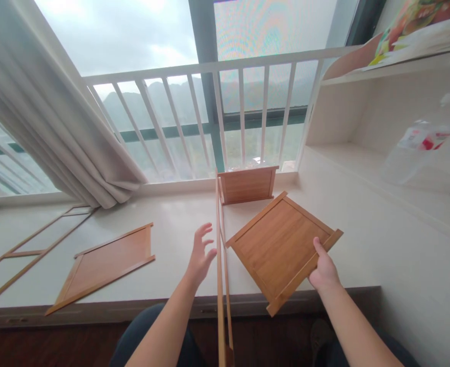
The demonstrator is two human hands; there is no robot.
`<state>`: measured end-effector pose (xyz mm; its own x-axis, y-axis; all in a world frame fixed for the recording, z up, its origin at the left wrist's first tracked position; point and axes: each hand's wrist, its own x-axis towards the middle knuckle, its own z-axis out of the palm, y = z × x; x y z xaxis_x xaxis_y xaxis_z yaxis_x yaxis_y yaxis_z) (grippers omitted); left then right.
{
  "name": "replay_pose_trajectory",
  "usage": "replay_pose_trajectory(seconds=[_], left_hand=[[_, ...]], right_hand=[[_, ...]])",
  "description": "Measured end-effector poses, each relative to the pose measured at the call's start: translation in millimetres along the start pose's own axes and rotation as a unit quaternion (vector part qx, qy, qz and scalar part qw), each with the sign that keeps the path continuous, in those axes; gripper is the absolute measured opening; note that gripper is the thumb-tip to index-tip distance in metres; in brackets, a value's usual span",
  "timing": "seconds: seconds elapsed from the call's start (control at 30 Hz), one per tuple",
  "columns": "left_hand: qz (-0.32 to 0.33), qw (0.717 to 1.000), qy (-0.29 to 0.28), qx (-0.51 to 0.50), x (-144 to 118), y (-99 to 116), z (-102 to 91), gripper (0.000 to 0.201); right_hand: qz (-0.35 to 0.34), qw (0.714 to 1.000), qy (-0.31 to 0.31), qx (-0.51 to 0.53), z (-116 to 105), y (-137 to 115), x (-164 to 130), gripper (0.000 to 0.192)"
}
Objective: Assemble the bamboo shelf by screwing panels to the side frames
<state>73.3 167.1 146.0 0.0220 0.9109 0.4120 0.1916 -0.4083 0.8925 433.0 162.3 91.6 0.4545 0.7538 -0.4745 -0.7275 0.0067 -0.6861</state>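
Note:
My right hand (324,270) grips a brown wooden panel (282,244) by the strip along its right edge, thumb on the top face. The panel is tilted above the white ledge. My left hand (202,255) is raised with its fingers apart and slightly curled, holding nothing. Just right of it a narrow wooden frame (220,285) stands on edge, running from the ledge's back down past its front. A second wooden panel (248,185) stands upright at the back, next to the frame's far end.
Another wooden panel (110,265) lies on the ledge (171,214) at left, its corner past the front edge. A ladder-like wooden frame (41,252) lies farther left. A curtain (68,112) hangs before the white railing (179,117). Right, a shelf holds a plastic bottle (416,148).

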Motion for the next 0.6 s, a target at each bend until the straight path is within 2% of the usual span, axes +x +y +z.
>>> replay_pose_trajectory(seconds=[0.07,0.13,0.23,0.33,0.43,0.57,0.6], left_hand=[[0.037,0.999,-0.025,0.031,8,2,0.3,0.101],[0.099,0.987,-0.075,0.105,17,7,3.5,0.091],[0.180,0.951,-0.130,0.215,28,16,14.7,0.077],[0.216,0.923,-0.146,0.282,33,26,24.8,0.053],[0.261,0.899,-0.157,0.315,33,36,29.4,0.034],[0.310,0.869,-0.181,0.341,32,50,38.4,0.029],[0.319,0.863,-0.184,0.345,32,54,42.4,0.029]], right_hand=[[-0.005,1.000,-0.009,-0.028,-6,-6,-1,0.048],[0.001,0.999,-0.001,-0.048,-16,-12,-3,0.050],[-0.016,0.997,0.020,-0.070,-35,-21,-10,0.052],[-0.107,0.989,0.044,-0.097,-58,-33,-25,0.058],[-0.187,0.971,0.095,-0.110,-84,-51,-49,0.067],[-0.258,0.940,0.191,-0.112,-133,-80,-84,0.075],[-0.270,0.936,0.199,-0.105,-147,-87,-91,0.081]])
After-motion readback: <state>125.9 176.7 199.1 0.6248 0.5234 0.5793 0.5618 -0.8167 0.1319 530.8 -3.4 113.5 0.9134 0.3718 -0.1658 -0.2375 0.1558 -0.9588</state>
